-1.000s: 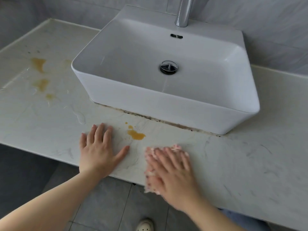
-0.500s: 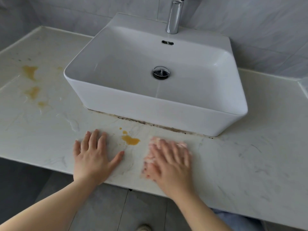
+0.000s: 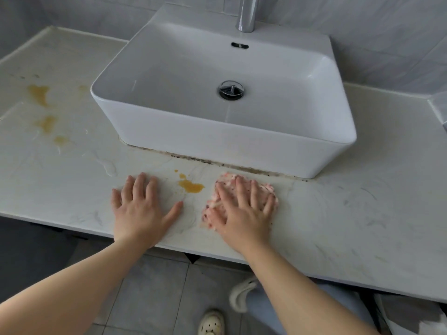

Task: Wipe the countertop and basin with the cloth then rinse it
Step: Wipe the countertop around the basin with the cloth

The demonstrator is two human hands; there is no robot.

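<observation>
Since a second ago the right hand (image 3: 242, 211) has pushed the cloth (image 3: 266, 188) away from the front edge of the bench (image 3: 350, 213), where it then hung partly over the lip, and up toward the basin (image 3: 217, 141); the left hand (image 3: 142, 209) has stayed in much the same place. The right hand lies palm down on the pink, nubbly cloth, fingers straight and spread, pressing it flat on the bench, the cloth's far edge just short of the basin's foot. The left hand lies flat and bare on the stone, fingers straight and slightly apart, thumb splayed toward the cloth, holding nothing. Between the two hands, just beyond the left thumb, sits an orange-brown spill (image 3: 191, 186) with two small drops beyond it; the cloth's left edge is near it but not touching. More stains (image 3: 41, 95) of the same colour mark the bench well to the left of the basin, and a dark line of grime (image 3: 217, 163) runs along the joint under the basin's front wall. The basin is a white rectangular bowl standing on the bench, with a chrome drain plug (image 3: 231, 90), an overflow slot (image 3: 239, 45) and the foot of a chrome tap (image 3: 246, 16) behind. The bench is pale marbled stone; grey tiles cover the wall (image 3: 387, 32) and the floor (image 3: 150, 286), where a pale shoe (image 3: 211, 322) shows below the bench edge
</observation>
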